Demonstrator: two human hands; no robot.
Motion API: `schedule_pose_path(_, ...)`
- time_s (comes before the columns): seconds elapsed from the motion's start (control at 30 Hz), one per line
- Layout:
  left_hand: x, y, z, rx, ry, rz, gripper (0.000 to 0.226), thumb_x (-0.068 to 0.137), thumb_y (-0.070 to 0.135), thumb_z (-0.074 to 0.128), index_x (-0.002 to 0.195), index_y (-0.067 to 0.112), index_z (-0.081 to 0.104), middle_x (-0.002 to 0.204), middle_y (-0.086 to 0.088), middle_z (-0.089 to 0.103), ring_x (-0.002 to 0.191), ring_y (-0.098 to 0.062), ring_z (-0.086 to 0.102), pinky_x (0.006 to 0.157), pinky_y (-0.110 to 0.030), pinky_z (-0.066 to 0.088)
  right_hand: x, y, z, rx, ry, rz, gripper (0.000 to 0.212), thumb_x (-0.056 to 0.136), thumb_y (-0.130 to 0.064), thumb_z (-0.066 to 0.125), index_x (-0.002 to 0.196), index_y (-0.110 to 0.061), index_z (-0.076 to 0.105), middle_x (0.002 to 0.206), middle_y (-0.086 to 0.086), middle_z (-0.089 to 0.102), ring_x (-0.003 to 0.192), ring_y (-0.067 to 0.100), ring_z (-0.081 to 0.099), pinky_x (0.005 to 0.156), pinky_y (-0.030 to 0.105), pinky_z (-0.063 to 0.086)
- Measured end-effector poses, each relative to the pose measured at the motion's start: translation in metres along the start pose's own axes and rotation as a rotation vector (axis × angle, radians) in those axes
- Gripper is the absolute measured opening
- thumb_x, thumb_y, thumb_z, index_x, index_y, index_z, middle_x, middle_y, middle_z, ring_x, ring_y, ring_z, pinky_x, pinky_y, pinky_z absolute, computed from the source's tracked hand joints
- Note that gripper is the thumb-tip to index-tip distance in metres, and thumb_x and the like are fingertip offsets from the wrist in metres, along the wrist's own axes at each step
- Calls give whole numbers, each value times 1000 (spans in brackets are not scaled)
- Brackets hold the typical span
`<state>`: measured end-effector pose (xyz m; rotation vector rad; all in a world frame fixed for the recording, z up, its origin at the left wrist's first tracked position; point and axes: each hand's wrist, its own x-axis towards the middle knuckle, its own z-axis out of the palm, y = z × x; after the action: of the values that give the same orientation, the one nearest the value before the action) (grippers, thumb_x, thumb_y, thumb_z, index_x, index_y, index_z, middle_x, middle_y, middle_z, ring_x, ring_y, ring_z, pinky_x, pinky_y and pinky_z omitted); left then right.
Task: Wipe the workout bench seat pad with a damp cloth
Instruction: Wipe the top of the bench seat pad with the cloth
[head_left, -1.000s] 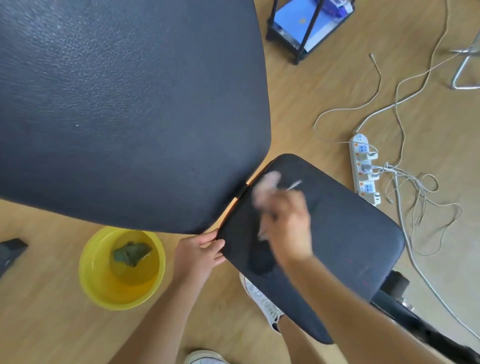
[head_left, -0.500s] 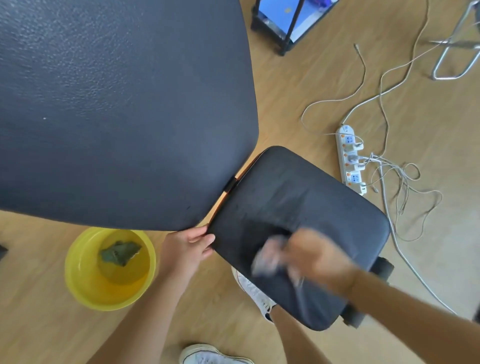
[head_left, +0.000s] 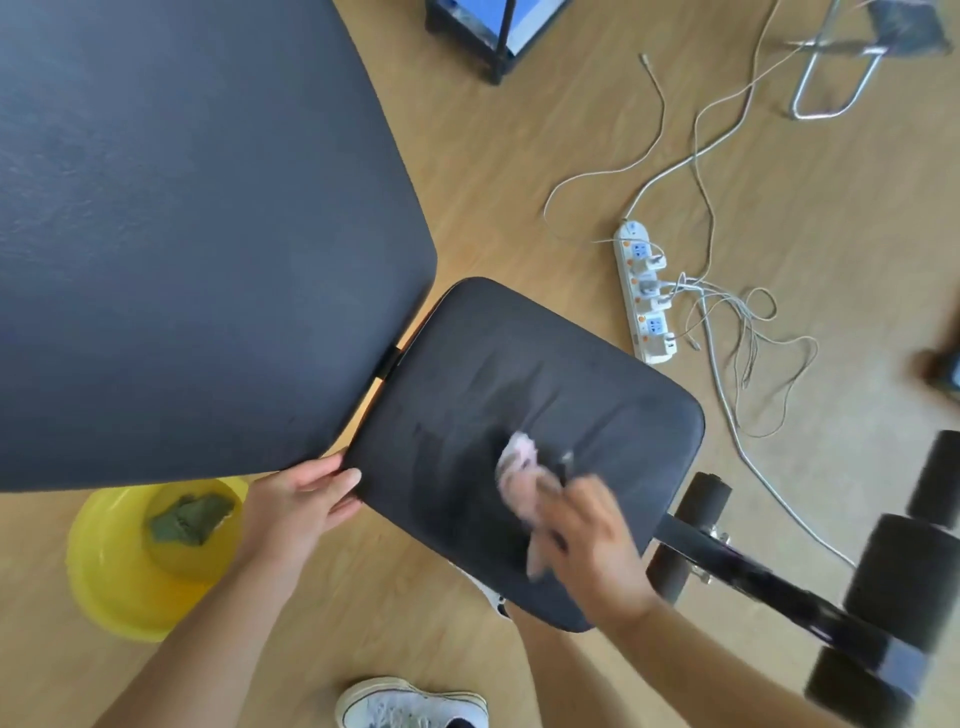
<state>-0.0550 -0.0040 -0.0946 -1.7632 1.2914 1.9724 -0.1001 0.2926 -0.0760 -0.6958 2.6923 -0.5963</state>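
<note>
Pressing a pale cloth (head_left: 519, 467) onto the near part of the black seat pad (head_left: 524, 415), the blurred right hand (head_left: 592, 540) clutches it. The left hand (head_left: 301, 499) grips the pad's left corner. A yellow basin (head_left: 109, 582) sits partly hidden behind the backrest (head_left: 182, 234).

The single head-worn camera looks steeply down, close above the seat pad (head_left: 524, 415) and floor (head_left: 519, 171).
</note>
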Motion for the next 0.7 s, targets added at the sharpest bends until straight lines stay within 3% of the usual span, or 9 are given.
schedule_pose_path(0.07,-2,3,2,-44,5,-34,43,87,4,77,129,1,69,115,-14,72,92,-33,76,54,-8,54,-13,7,-7,-63,-235,-484,11,91,-8,64,93,-13,75,93,4,61,75,23,48,64,36,49)
schedule_pose_path(0.1,-4,4,5,-56,5,-43,43,87,4,77,129,1,69,115,-14,72,92,-32,76,53,-8,53,1,28,-19,-153,-232,-499,12,90,-12,63,91,-13,75,87,5,60,75,23,46,62,38,51)
schedule_pose_path(0.23,-7,1,10,-33,33,-32,43,87,4,78,129,4,71,117,-12,73,92,-34,76,53,-8,54,30,63,-38,-16,349,392,10,86,-12,63,90,-6,70,81,4,48,77,29,49,67,46,51)
schedule_pose_path(0.27,-8,1,12,-39,44,-39,43,87,4,78,129,4,71,120,-11,73,93,-34,76,52,-8,54,9,40,-22,19,306,430,7,86,-11,63,91,-9,68,78,-1,44,75,23,43,65,41,47)
schedule_pose_path(0.4,-2,2,12,-94,73,-65,42,86,3,78,127,4,72,125,-15,72,93,-37,76,52,-10,55,-27,7,-34,15,-297,-225,28,102,-33,58,85,-16,73,77,-6,52,70,14,45,64,30,52)
schedule_pose_path(0.47,1,0,12,-98,79,-55,41,86,4,79,126,6,72,123,-14,73,90,-36,77,54,-11,56,2,55,-61,-30,-158,28,31,101,-39,59,84,-18,72,70,-5,54,68,15,54,60,35,58)
schedule_pose_path(0.53,1,-3,12,-50,76,-33,40,86,5,78,126,7,72,119,-10,74,89,-35,77,53,-10,56,40,81,-75,-28,264,384,26,95,-25,60,80,-5,69,76,5,50,73,29,54,60,44,55)
schedule_pose_path(0.6,-1,-7,12,51,68,27,37,87,6,77,124,8,73,109,-4,74,89,-34,77,53,-11,56,72,77,-58,-36,411,518,13,84,-7,64,80,4,70,82,13,54,76,37,55,66,42,52)
schedule_pose_path(0.7,-1,-8,12,130,67,59,25,88,3,75,113,8,74,101,-3,74,89,-32,76,56,-15,60,119,-7,-4,127,265,194,12,76,7,74,86,2,76,83,14,62,79,36,58,67,38,52)
